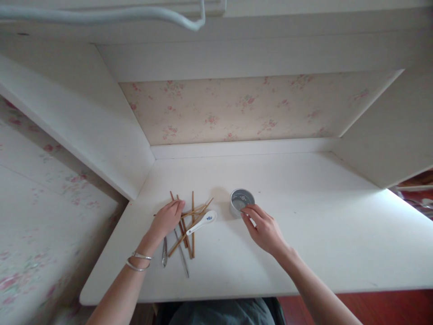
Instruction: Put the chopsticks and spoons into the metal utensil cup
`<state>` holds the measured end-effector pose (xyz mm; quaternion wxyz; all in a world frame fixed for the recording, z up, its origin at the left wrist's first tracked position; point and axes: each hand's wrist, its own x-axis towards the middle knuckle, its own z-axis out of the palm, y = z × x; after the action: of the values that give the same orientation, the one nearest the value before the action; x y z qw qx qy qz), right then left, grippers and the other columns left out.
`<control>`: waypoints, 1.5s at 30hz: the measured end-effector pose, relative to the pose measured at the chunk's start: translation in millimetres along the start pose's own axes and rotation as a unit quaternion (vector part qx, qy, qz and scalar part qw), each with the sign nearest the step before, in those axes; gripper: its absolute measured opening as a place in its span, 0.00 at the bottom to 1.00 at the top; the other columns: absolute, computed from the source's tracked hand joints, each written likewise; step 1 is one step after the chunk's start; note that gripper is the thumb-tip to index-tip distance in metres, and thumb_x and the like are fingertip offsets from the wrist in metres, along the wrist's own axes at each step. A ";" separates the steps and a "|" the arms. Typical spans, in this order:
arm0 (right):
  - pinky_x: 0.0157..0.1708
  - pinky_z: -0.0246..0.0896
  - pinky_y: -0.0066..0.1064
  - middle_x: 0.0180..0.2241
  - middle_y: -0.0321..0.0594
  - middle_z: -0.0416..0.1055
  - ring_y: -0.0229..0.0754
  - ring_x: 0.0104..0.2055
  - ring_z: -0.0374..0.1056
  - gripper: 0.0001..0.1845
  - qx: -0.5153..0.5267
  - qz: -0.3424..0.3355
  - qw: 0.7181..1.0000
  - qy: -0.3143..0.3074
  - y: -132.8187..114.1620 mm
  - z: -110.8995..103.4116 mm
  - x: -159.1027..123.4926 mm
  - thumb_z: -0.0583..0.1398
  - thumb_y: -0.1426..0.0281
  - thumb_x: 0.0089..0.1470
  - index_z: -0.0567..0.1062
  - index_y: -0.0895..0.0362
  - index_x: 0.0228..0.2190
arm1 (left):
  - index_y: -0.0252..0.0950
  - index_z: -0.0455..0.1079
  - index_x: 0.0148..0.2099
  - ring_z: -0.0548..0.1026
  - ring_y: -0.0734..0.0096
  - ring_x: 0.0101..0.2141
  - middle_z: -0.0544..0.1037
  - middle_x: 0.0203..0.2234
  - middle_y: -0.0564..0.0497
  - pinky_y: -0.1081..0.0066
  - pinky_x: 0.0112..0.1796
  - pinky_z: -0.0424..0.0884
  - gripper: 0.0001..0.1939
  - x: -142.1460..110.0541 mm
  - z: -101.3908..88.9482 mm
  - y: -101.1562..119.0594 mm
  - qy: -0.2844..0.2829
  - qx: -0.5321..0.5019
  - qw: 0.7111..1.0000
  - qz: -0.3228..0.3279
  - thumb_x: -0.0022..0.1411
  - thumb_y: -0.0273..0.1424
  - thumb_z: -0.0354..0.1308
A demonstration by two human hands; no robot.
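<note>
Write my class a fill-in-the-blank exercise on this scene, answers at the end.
The hand at the cup is the ____ one.
The bracelets are on the ____ wrist.
The spoon by the chopsticks is ____ with a blue mark.
The wallpaper shows pink ____.

right; left; white; flowers

Two bare hands work around a gray cup (pixel 236 209) on a white desk (pixel 257 264).
The right hand (pixel 265 228) has its fingertips at the cup's near rim. Left of the cup lie crossed brown chopsticks (pixel 193 248), the left hand (pixel 169 216) over their far-left part; a white spoon (pixel 209 217) with a blue mark sits on the cup's side of the pile, an ornate metal handle (pixel 164 253) farther from the cup.
</note>
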<state>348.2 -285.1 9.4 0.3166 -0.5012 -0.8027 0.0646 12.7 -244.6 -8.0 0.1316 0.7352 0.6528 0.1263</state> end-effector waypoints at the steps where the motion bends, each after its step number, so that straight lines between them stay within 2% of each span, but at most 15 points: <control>1: 0.38 0.68 0.32 0.42 0.45 0.73 0.43 0.40 0.72 0.13 0.008 -0.001 1.000 0.001 -2.0 -1.0 -0.7 0.50 0.68 0.64 0.73 0.54 0.42 | 0.36 0.70 0.48 0.73 0.62 0.50 0.76 0.49 0.45 0.64 0.54 0.64 0.29 -1.7 -0.7 0.2 0.000 -0.003 1.000 0.002 0.70 0.44 0.31; 4: 0.36 0.68 0.31 0.42 0.45 0.73 0.42 0.38 0.72 0.13 0.030 0.007 1.000 -0.002 -8.1 -2.3 -2.9 0.50 0.68 0.64 0.73 0.54 0.41 | 0.37 0.70 0.48 0.73 0.63 0.49 0.76 0.48 0.45 0.64 0.51 0.66 0.26 -6.2 -3.0 -3.0 0.020 -0.022 1.000 0.011 0.70 0.43 0.33; 10: 0.37 0.70 0.33 0.45 0.44 0.72 0.41 0.39 0.72 0.12 0.044 0.016 0.999 -0.021 -19.5 -0.1 -7.2 0.51 0.68 0.63 0.72 0.53 0.44 | 0.37 0.71 0.43 0.75 0.65 0.43 0.78 0.40 0.47 0.66 0.47 0.69 0.19 -28.8 -8.7 -16.7 0.138 -0.071 0.987 0.029 0.68 0.41 0.43; 15: 0.24 0.68 0.26 0.51 0.47 0.66 0.36 0.32 0.71 0.16 0.072 0.059 0.996 0.014 -28.4 1.1 -19.5 0.53 0.67 0.61 0.67 0.52 0.51 | 0.37 0.72 0.44 0.75 0.66 0.42 0.78 0.40 0.47 0.69 0.42 0.71 0.15 -63.3 -11.1 -18.8 0.167 -0.091 0.982 0.015 0.67 0.39 0.47; 17: 0.17 0.62 0.22 0.47 0.48 0.67 0.35 0.30 0.69 0.15 0.089 0.098 0.988 0.075 -29.9 5.8 -31.1 0.55 0.65 0.60 0.67 0.54 0.48 | 0.37 0.72 0.44 0.75 0.66 0.41 0.78 0.39 0.47 0.70 0.41 0.71 0.15 -75.9 -10.3 -20.6 0.178 -0.079 0.981 0.009 0.67 0.39 0.48; 20: 0.16 0.57 0.22 0.29 0.38 0.68 0.35 0.24 0.63 0.09 0.088 0.173 0.971 0.141 -30.0 19.3 -54.0 0.56 0.62 0.59 0.69 0.55 0.36 | 0.36 0.71 0.44 0.76 0.66 0.39 0.78 0.37 0.47 0.70 0.40 0.71 0.15 -92.0 -5.6 -25.7 0.203 -0.056 0.978 0.005 0.66 0.40 0.48; 22: 0.19 0.56 0.24 0.19 0.31 0.62 0.35 0.20 0.60 0.12 0.076 0.209 0.970 0.103 -30.3 29.9 -68.5 0.55 0.60 0.60 0.67 0.54 0.29 | 0.36 0.71 0.43 0.76 0.66 0.37 0.79 0.36 0.47 0.70 0.39 0.70 0.15 -101.7 0.5 -28.3 0.214 -0.047 0.976 -0.010 0.66 0.40 0.49; 24: 0.21 0.54 0.25 0.16 0.29 0.61 0.35 0.18 0.60 0.15 0.056 0.203 0.978 0.012 -32.1 38.8 -78.9 0.53 0.59 0.61 0.67 0.54 0.26 | 0.37 0.71 0.43 0.76 0.67 0.33 0.79 0.34 0.48 0.71 0.36 0.69 0.15 -110.9 8.9 -28.6 0.212 -0.050 0.975 -0.042 0.66 0.41 0.49; 27: 0.25 0.53 0.26 0.20 0.33 0.69 0.38 0.22 0.67 0.17 0.002 0.150 0.984 -0.098 -39.0 46.1 -84.6 0.52 0.60 0.62 0.69 0.53 0.25 | 0.39 0.71 0.40 0.76 0.68 0.27 0.79 0.26 0.51 0.73 0.29 0.67 0.16 -122.6 22.6 -25.6 0.183 -0.096 0.972 -0.113 0.64 0.44 0.49; 29: 0.26 0.53 0.26 0.22 0.35 0.73 0.39 0.25 0.69 0.17 -0.016 0.145 0.982 -0.121 -47.7 47.5 -82.6 0.51 0.61 0.62 0.70 0.53 0.25 | 0.39 0.70 0.38 0.75 0.69 0.25 0.77 0.22 0.53 0.74 0.26 0.65 0.17 -127.5 29.0 -23.3 0.166 -0.140 0.964 -0.153 0.64 0.46 0.48; 33: 0.27 0.55 0.25 0.24 0.35 0.75 0.38 0.26 0.70 0.15 0.048 0.147 0.979 -0.136 -80.5 46.2 -62.5 0.50 0.62 0.63 0.72 0.53 0.30 | 0.39 0.70 0.37 0.74 0.69 0.25 0.76 0.22 0.54 0.75 0.26 0.65 0.18 -130.2 31.2 -21.7 0.180 -0.225 0.938 -0.190 0.62 0.48 0.49; 36: 0.29 0.58 0.25 0.29 0.36 0.77 0.39 0.29 0.73 0.14 0.063 0.077 0.984 -0.149 -115.6 46.9 -27.9 0.50 0.62 0.64 0.73 0.51 0.42 | 0.39 0.71 0.38 0.72 0.70 0.24 0.74 0.21 0.56 0.76 0.26 0.64 0.18 -130.6 28.7 -20.9 0.156 -0.258 0.937 -0.177 0.61 0.48 0.50; 39: 0.33 0.62 0.28 0.32 0.39 0.78 0.43 0.35 0.75 0.17 -0.001 -0.010 0.985 -0.174 -145.6 57.8 18.2 0.47 0.62 0.65 0.70 0.50 0.48 | 0.39 0.71 0.37 0.68 0.71 0.21 0.70 0.17 0.58 0.75 0.24 0.62 0.18 -132.1 28.6 -20.3 0.120 -0.272 0.943 -0.151 0.61 0.48 0.50; 42: 0.34 0.66 0.36 0.36 0.46 0.78 0.49 0.37 0.76 0.19 -0.112 -0.066 0.960 -0.250 -158.6 80.0 60.9 0.46 0.64 0.64 0.71 0.52 0.48 | 0.38 0.71 0.38 0.69 0.71 0.22 0.71 0.19 0.56 0.75 0.23 0.62 0.20 -134.0 31.5 -22.1 0.133 -0.298 0.932 -0.157 0.61 0.49 0.50; 45: 0.33 0.68 0.40 0.35 0.50 0.78 0.53 0.37 0.76 0.13 -0.136 -0.090 0.944 -0.287 -156.6 103.1 87.7 0.54 0.69 0.58 0.76 0.57 0.41 | 0.37 0.71 0.39 0.69 0.72 0.22 0.72 0.20 0.55 0.76 0.23 0.61 0.21 -135.4 34.6 -25.2 0.135 -0.310 0.927 -0.162 0.60 0.50 0.51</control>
<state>143.5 -265.6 32.6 0.0062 -0.4249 -0.9027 0.0673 -14.0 -377.3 -51.1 0.2821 0.5181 0.7028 0.3975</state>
